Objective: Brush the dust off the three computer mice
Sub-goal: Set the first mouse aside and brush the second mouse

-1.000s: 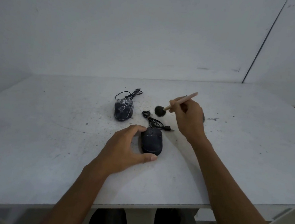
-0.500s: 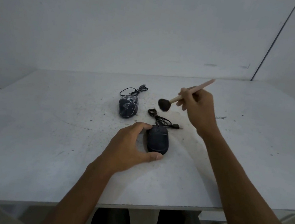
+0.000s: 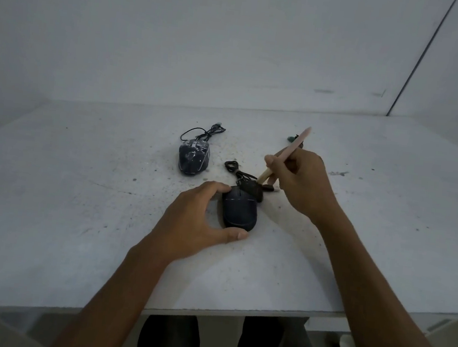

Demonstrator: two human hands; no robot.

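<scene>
1. Two bare hands work at a dusty white table (image 3: 75,213). The left hand (image 3: 196,221) curls round a dark mouse (image 3: 239,210), forefinger tip at its far left corner and thumb tip against its near end, so the grip spans the mouse's whole length.
2. The right hand (image 3: 304,182) pinches a brush (image 3: 282,155) by its pale wooden handle. The fingers are closed tight on the shaft, and the handle's tip slants up and away past the knuckles.
3. Just below that pinch, the dark bristle head (image 3: 254,189) meets the far right edge of the held mouse, beside that mouse's coiled cable (image 3: 234,168).
4. A second mouse (image 3: 193,156), wrapped in shiny clear film, lies beyond the left forefinger, apart from both hands. Its black cord (image 3: 204,132) is bunched on its far side.
5. A small dark object (image 3: 292,137) sits just past the handle's tip, too small to identify.
</scene>
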